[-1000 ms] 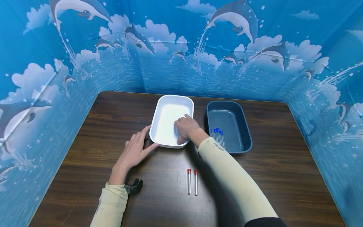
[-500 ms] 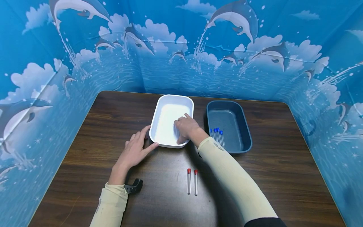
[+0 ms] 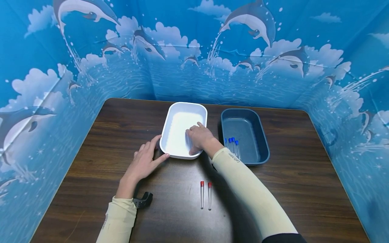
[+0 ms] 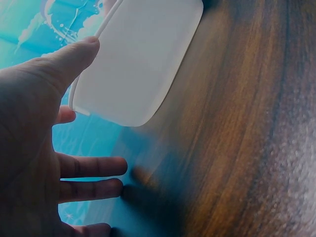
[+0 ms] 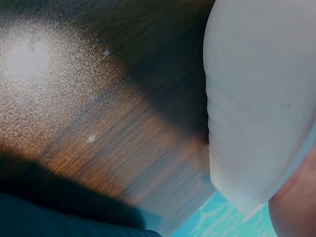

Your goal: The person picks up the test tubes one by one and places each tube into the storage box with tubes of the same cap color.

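My left hand (image 3: 144, 162) touches the near left corner of a white plastic bin (image 3: 168, 126), its thumb and index finger spread along the rim. In the left wrist view the thumb (image 4: 81, 54) lies at the rim and the other fingers reach out. My right hand (image 3: 200, 137) reaches into the bin at its right side, palm down. A faint clear streak shows between its thumb and fingers, but the hand hides what lies under it. In the right wrist view only part of the hand (image 5: 298, 202) appears behind the bin's wall. Two red-capped test tubes (image 3: 202, 195) lie side by side on the table.
A dark blue bin (image 3: 264, 138) stands right of the white one, with several blue-capped test tubes (image 3: 233, 145) at its left side. My right forearm passes over the bin's near left corner. A dolphin-print cloth (image 3: 188, 74) hangs behind the brown table (image 3: 304, 189).
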Demonstrator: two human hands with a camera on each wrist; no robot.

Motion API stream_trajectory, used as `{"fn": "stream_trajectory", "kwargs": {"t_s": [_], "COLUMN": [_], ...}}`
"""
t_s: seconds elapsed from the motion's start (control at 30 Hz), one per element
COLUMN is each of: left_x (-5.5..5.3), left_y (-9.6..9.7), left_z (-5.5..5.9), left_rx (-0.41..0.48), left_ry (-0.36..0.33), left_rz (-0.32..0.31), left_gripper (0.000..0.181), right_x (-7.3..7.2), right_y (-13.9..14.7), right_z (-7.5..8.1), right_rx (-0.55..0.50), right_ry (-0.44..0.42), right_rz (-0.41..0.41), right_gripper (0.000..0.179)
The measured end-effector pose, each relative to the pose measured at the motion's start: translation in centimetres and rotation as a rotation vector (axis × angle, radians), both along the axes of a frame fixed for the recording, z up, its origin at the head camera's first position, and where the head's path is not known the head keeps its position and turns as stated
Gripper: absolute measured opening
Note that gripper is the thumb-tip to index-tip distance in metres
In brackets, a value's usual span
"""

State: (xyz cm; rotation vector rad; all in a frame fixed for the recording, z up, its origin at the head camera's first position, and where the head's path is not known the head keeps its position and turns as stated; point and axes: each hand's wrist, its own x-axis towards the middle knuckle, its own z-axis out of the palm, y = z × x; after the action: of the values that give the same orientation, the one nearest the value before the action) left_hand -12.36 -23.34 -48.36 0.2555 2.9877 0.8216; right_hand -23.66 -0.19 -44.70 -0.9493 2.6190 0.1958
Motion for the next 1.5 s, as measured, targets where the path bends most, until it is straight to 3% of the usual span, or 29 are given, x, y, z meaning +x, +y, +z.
{"fn": "stream_trajectory", "kwargs": {"t_s": [0.63, 0.83, 1.27, 1.5], "left_x": [0.1, 0.1, 0.1, 0.1], "left_y": [-0.2, -0.2, -0.2, 0.0], "left_z": [-0.2, -0.1, 0.1, 0.2], "left_rx": [-0.003, -0.006, 0.001, -0.005], "left_ry": [-0.004, -0.007, -0.003, 0.001], "left_rz": [0.001, 0.003, 0.003, 0.004], "left_gripper": [0.087, 0.088, 0.087, 0.088], "right_x": [0.4, 1.2, 2.6, 4.4], "right_y": [0.2, 0.9, 3.8, 6.3], "right_z": [0.8, 2.1, 3.4, 4.3], "right_rx": [-0.06, -0.143, -0.338, -0.439], "right_ry": [0.025, 0.066, 0.042, 0.078], "right_rz": [0.033, 0.044, -0.008, -0.026], "right_gripper": [0.096, 0.089, 0.083, 0.082]}}
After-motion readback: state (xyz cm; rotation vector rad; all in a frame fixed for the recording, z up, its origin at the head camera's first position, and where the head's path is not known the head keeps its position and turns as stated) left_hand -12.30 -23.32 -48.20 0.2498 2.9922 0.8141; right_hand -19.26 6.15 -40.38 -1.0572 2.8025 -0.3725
